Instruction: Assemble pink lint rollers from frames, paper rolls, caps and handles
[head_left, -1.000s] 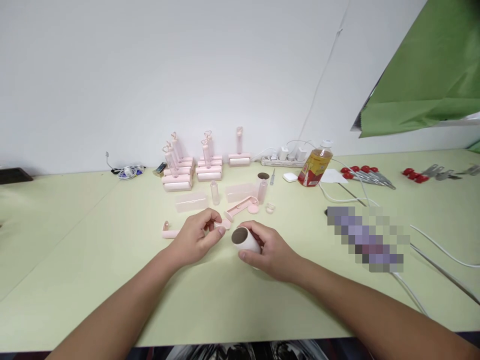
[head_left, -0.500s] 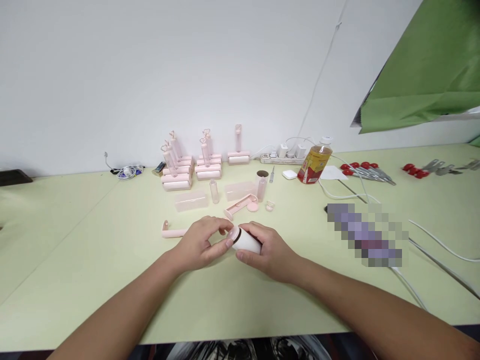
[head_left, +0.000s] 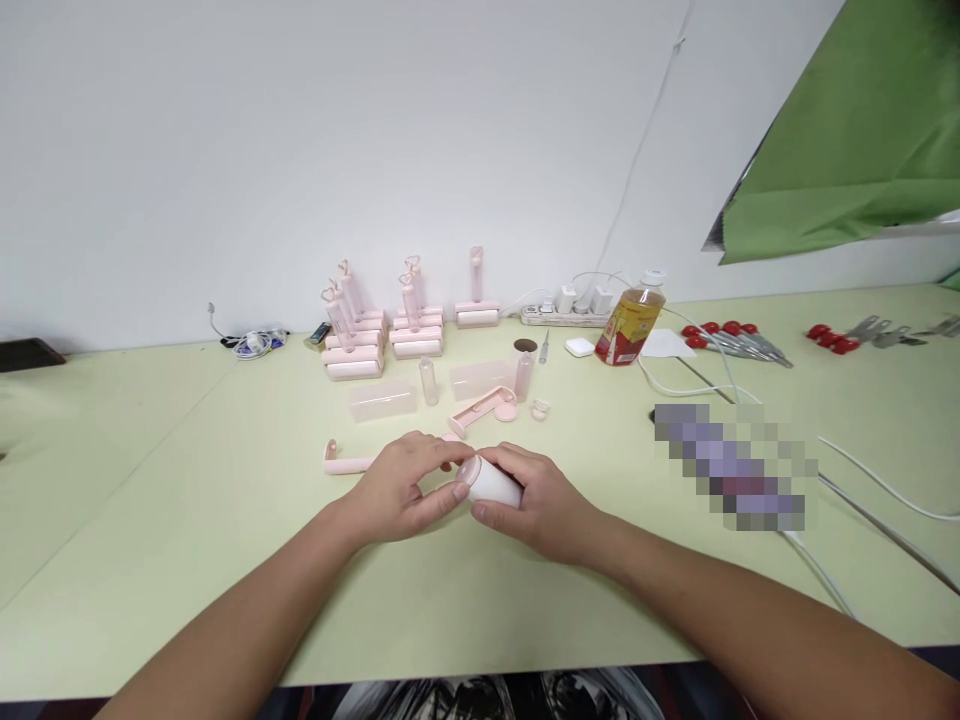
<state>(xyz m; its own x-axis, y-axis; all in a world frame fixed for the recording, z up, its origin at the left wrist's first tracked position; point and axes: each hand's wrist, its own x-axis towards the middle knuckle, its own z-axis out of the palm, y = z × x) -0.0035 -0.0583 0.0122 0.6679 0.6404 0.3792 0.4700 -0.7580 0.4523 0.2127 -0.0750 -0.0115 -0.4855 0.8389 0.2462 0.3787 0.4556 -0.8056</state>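
Observation:
Near the front middle of the table, my right hand (head_left: pixel 546 503) is wrapped round a white lint roller roll (head_left: pixel 496 484), which lies tilted. A pale pink end cap (head_left: pixel 469 469) sits against the roll's left end, with no dark opening showing between them. The thumb and fingers of my left hand (head_left: pixel 405 490) are closed on this cap. Beside my left hand lies a pink roller holder (head_left: pixel 346 465), partly hidden by the hand. Another pink holder (head_left: pixel 480 411) lies just beyond my hands, with a small pink clip-like part (head_left: pixel 539 410) to its right.
Several assembled pink lint rollers (head_left: pixel 354 360) stand along the wall. Clear pink covers (head_left: pixel 382 401) and handle tubes (head_left: pixel 428 381) lie before them. A brown-cored roll (head_left: pixel 525 346), drink bottle (head_left: pixel 631 320), power strip (head_left: pixel 566 316) and red-handled tools (head_left: pixel 731 338) are farther right. Cables cross the right side.
The pink cap has moved flush against the white roll, and the dark gap between them has gone. My left fingers have shifted slightly right. My right hand has stayed put.

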